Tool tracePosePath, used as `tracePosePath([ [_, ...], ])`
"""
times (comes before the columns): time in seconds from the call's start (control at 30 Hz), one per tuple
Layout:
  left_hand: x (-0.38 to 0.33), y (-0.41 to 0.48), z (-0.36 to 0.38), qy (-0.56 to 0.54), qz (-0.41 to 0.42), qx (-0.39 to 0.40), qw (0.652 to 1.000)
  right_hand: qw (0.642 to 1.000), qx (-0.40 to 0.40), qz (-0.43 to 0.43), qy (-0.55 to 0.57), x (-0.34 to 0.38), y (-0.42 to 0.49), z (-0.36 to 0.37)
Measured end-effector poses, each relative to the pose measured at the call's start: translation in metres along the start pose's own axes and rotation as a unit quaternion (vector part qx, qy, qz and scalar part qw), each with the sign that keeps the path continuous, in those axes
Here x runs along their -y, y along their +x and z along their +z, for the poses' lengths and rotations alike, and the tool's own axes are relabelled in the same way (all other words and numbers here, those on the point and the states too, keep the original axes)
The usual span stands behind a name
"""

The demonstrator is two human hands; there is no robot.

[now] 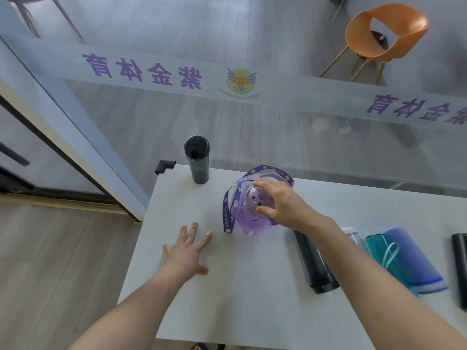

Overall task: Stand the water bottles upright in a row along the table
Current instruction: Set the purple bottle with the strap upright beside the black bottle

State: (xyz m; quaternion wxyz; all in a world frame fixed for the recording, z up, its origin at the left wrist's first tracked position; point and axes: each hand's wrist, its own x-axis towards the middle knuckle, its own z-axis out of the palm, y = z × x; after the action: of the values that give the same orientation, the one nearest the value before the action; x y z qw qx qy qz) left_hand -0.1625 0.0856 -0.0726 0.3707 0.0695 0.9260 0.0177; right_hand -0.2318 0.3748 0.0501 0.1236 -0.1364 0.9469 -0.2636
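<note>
The white table fills the lower frame, pushed up against a glass wall with purple lettering, and an orange chair sits beyond the glass.

On to the bottles, biggest first. At the right, a blue bottle lies on its side with a pale teal loop across it; whether anything is inside, I cannot tell. Just left of it a clear bottle is mostly hidden behind the right forearm. Next left, a dark smoky bottle lies flat, base toward the near edge. At the far right edge, another black bottle lies down too, cut off by the frame.

Centre table: the purple bottle stands upright, translucent, with a little face on its domed lid and a purple strap looping around it and hanging down its left side. Contents can't be made out.

Back left corner: the black bottle stands upright, lid shut, near a black corner guard.

Now the hands. The right hand is over the purple bottle's top, fingers curled around the lid, thumb on the near side, gripping it. The left hand lies flat on the bare table, fingers spread wide, holding nothing.
</note>
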Motion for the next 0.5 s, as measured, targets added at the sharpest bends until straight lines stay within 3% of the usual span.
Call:
tracePosePath([
  [0.13, 0.0, -0.001, 0.0, -0.003, 0.002, -0.002, 1.0, 0.998, 0.047, -0.026, -0.014, 0.0, -0.002, 0.005],
  [0.2, 0.0, -0.001, 0.0, -0.003, 0.004, -0.007, 1.0, 0.998, -0.031, -0.029, -0.056, -0.001, -0.009, 0.015],
  [0.3, 0.0, 0.002, -0.005, -0.007, -0.001, -0.028, 1.0, 0.983, -0.137, 0.042, -0.112, 0.002, -0.02, 0.036],
  [0.4, 0.0, 0.009, -0.013, -0.033, -0.038, -0.051, 0.997, 0.979, -0.146, 0.042, -0.136, 0.005, -0.025, 0.061],
  [0.5, 0.001, 0.016, -0.013, -0.048, -0.05, -0.017, 0.997, 0.982, -0.156, 0.018, -0.108, 0.001, -0.02, 0.073],
])
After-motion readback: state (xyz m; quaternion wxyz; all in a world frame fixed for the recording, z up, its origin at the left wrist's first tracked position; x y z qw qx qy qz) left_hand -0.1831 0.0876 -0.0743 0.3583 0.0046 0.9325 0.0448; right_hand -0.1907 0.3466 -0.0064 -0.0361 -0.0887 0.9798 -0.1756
